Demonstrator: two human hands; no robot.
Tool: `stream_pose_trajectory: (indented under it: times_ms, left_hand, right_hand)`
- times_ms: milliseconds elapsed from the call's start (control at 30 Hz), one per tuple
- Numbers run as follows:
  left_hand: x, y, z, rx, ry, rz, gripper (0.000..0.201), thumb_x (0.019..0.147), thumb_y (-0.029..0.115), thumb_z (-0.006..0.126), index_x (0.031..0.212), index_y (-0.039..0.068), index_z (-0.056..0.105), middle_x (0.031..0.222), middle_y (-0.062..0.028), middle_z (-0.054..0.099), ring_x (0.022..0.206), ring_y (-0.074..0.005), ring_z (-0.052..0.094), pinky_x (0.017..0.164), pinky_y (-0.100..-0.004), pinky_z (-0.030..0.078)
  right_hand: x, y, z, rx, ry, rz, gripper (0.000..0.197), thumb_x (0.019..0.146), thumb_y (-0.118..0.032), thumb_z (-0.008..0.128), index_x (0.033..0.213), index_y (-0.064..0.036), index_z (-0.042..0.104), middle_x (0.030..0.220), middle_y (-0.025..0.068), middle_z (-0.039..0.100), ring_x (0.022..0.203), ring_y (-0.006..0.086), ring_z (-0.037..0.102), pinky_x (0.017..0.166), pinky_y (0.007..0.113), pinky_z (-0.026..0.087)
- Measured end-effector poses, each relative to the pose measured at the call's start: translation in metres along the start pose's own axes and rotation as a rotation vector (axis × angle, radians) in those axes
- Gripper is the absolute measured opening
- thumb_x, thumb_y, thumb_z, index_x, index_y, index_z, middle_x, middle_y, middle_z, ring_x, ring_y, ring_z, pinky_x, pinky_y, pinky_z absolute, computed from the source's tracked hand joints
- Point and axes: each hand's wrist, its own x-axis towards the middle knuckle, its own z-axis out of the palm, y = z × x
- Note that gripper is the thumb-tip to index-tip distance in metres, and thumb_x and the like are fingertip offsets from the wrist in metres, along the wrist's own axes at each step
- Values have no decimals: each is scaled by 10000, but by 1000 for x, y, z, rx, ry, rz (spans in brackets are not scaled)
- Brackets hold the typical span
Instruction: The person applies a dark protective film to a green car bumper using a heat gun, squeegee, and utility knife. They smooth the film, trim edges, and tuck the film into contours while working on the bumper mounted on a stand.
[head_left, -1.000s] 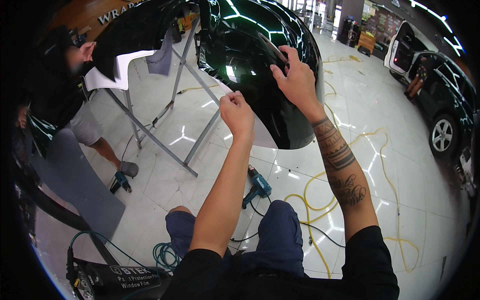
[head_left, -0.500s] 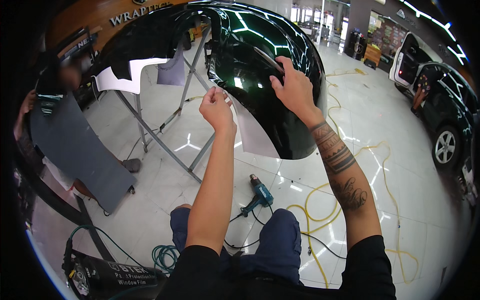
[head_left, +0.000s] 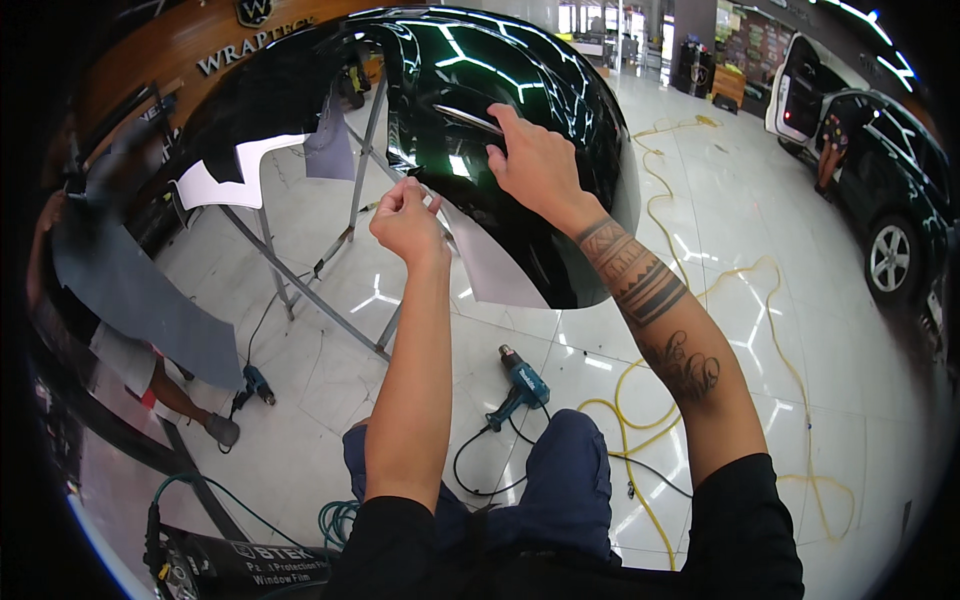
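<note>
A large curved car bumper (head_left: 560,80) stands in front of me, covered in glossy dark green-black film. The film's pale underside (head_left: 490,262) shows where a flap hangs off the lower edge. My left hand (head_left: 408,222) is closed in a pinch on the film's edge, beside the bumper's opening. Against the glossy face my right hand (head_left: 535,165) holds a slim silver tool (head_left: 466,117), its tip pointing left; its exact kind is unclear. The index finger of that hand lies along the tool.
Metal stand legs (head_left: 330,290) support the bumper. A teal heat gun (head_left: 520,385) lies by my knees, another (head_left: 257,385) farther left. Yellow hose (head_left: 640,460) loops across the floor at right. At left, a person holds a grey sheet (head_left: 150,290). A dark car (head_left: 890,200) stands right.
My right hand and the silver tool have moved left over the bumper. My left hand keeps its pinch. The person's grey sheet has shifted, showing more of the second heat gun.
</note>
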Motion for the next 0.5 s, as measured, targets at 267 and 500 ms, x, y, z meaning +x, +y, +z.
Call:
stream_pose_trajectory:
  times_ms: [267,500]
  left_hand:
    - [2,-1,-4,-45,-27,-62,87,876,34,632,902,-49,642,833,-87,614,737,-137,595,640,-319,584]
    - [1,2,-5,-44,-30,-35,77,862,51,657,899,-15,643,872,-85,617,810,-146,584,666,-363,593]
  right_hand:
    - [2,-2,-4,-8,-32,21,430,816,-186,648,1203,-92,486,839,132,666,724,343,657,623,453,517]
    - [3,-4,-4,-4,-33,17,429,812,-181,644,1202,-90,490,834,121,677,733,336,659,623,448,518]
